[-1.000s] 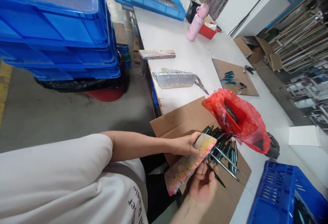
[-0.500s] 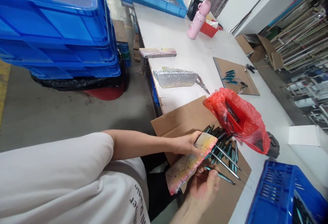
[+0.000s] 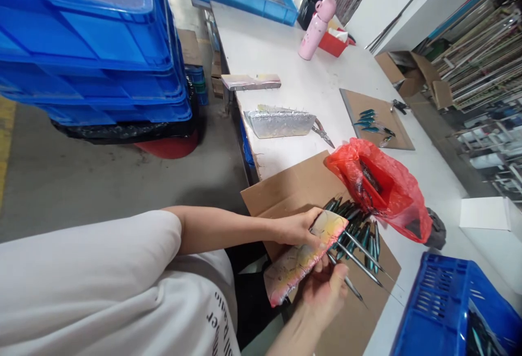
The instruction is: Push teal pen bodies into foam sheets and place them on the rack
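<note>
My left hand [image 3: 300,229] grips the upper end of a flat strip [image 3: 296,269] spattered with pink and yellow paint. Two slim silvery bodies, like fishing lures [image 3: 359,261], stick out from the strip's right edge, thin wires at their tips. In my right hand [image 3: 325,293], a dark slim lure [image 3: 353,287] is pinched between thumb and fingers, its upper end close to the strip's edge; whether it touches is unclear. Behind the strip, a pile of teal-and-black lures [image 3: 372,247] lies on brown cardboard [image 3: 297,182].
A red plastic bag [image 3: 402,204] stands beyond the pile. At right is a blue crate [image 3: 438,296] with more lures. Pliers [image 3: 324,132] and a silvery strip [image 3: 285,124] lie on the white table. Farther off stands a pink bottle [image 3: 316,30]. Blue bins [image 3: 89,46] are stacked at left.
My right hand has brought the lure closer to the strip's edge and tilted its free end downward. My left hand and the strip stay almost where they were.
</note>
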A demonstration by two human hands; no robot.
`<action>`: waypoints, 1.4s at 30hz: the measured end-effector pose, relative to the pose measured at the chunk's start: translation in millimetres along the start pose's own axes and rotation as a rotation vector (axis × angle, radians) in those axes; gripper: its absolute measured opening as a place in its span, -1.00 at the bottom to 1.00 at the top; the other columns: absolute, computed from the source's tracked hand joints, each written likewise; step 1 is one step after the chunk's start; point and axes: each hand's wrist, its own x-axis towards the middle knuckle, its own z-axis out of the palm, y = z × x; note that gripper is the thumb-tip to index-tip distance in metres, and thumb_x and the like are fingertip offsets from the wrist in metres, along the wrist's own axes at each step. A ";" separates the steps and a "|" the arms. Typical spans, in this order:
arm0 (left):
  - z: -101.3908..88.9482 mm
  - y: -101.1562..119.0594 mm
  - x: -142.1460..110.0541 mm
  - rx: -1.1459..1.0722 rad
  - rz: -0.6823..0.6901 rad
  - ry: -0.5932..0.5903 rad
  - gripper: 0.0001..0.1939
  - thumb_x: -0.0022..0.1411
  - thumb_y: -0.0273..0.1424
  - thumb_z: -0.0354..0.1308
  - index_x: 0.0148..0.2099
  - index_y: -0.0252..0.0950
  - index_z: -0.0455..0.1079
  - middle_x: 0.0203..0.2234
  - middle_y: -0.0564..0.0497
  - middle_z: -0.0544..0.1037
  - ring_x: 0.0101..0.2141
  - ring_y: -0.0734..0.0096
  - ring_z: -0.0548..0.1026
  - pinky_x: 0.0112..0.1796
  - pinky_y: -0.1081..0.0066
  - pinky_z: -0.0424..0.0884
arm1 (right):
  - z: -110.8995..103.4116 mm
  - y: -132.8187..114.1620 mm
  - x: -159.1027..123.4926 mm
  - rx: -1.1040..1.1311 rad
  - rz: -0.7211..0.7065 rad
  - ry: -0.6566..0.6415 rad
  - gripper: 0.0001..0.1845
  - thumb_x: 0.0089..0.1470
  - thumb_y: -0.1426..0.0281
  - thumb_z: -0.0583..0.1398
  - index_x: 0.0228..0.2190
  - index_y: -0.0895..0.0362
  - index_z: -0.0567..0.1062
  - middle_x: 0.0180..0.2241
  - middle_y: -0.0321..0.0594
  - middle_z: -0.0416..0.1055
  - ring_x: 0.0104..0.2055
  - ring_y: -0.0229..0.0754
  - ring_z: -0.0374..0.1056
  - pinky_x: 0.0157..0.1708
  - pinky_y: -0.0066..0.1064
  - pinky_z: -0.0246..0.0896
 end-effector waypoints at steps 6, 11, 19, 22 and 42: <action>-0.9 2.7 -0.6 0.105 0.032 0.024 -0.21 -0.12 -0.28 0.28 0.13 -0.29 0.02 -0.13 -0.07 0.32 -0.13 0.26 0.33 -0.22 0.37 0.33 | 3.9 -7.1 0.2 0.010 0.045 0.015 -0.82 -0.07 0.30 0.16 -0.43 0.18 0.41 -0.50 -0.31 0.44 -0.45 -0.33 0.38 -0.44 -0.47 0.36; -2.6 3.0 -0.5 0.141 0.049 0.009 -0.22 -0.11 -0.30 0.27 0.13 -0.27 0.01 -0.11 -0.06 0.30 -0.10 0.24 0.30 -0.20 0.39 0.31 | 3.1 -9.3 3.3 0.005 0.072 0.005 -0.83 -0.07 0.29 0.17 -0.43 0.15 0.41 -0.47 -0.34 0.45 -0.44 -0.35 0.38 -0.44 -0.50 0.36; -3.3 6.4 -1.2 0.171 0.069 0.025 -0.25 -0.12 -0.30 0.27 0.11 -0.29 0.06 -0.12 -0.05 0.31 -0.10 0.22 0.30 -0.19 0.37 0.31 | 1.8 -9.1 4.0 -0.007 0.089 -0.026 -0.82 -0.07 0.28 0.16 -0.41 0.13 0.43 -0.47 -0.37 0.42 -0.49 -0.40 0.34 -0.51 -0.55 0.32; -3.1 5.9 -1.1 0.166 0.072 0.031 -0.24 -0.13 -0.30 0.27 0.12 -0.31 0.06 -0.12 -0.07 0.32 -0.10 0.21 0.31 -0.19 0.36 0.31 | -0.5 -9.9 5.6 -0.005 0.114 -0.035 -0.82 -0.06 0.28 0.16 -0.39 0.11 0.42 -0.43 -0.37 0.43 -0.43 -0.39 0.36 -0.43 -0.54 0.34; -4.0 4.5 -1.8 0.064 0.054 -0.032 -0.25 -0.10 -0.34 0.25 0.13 -0.30 0.02 -0.11 -0.10 0.34 -0.10 0.20 0.34 -0.21 0.34 0.34 | -5.5 -13.2 11.9 -0.031 0.198 -0.098 -0.84 -0.04 0.25 0.13 -0.42 0.07 0.41 -0.40 -0.43 0.36 -0.40 -0.47 0.32 -0.38 -0.60 0.29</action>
